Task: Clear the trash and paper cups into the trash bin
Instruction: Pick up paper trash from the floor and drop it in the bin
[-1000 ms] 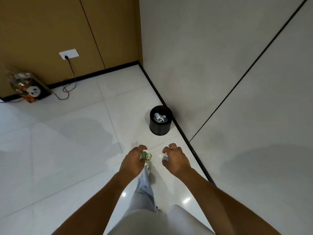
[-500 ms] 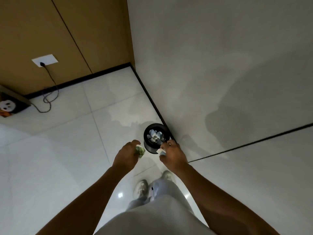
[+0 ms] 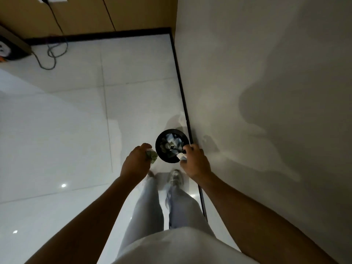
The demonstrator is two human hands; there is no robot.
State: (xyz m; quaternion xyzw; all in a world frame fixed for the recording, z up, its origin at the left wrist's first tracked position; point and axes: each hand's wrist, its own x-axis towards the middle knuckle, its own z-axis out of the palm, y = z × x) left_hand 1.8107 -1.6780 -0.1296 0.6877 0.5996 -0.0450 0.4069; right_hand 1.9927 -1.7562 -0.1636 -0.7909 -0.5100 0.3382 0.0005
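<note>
Two hands are held at the bin (image 3: 162, 151): left hand (image 3: 136, 162) grips green trash (image 3: 151, 155) beside it, right hand (image 3: 194, 161) pinches white scrap (image 3: 181, 156) over the rim, nearer.

Both bare forearms reach forward and down from the bottom corners, converging ahead of the body. The left hand (image 3: 135, 163) shows its back to the camera, fingers curled round a crumpled green wad (image 3: 151, 155) — only part of it peeks out past the knuckles. The right hand (image 3: 194, 162), also back up, pinches a small white scrap (image 3: 181, 156) between thumb and curled fingers. The hands are apart — level with each other.
</note>
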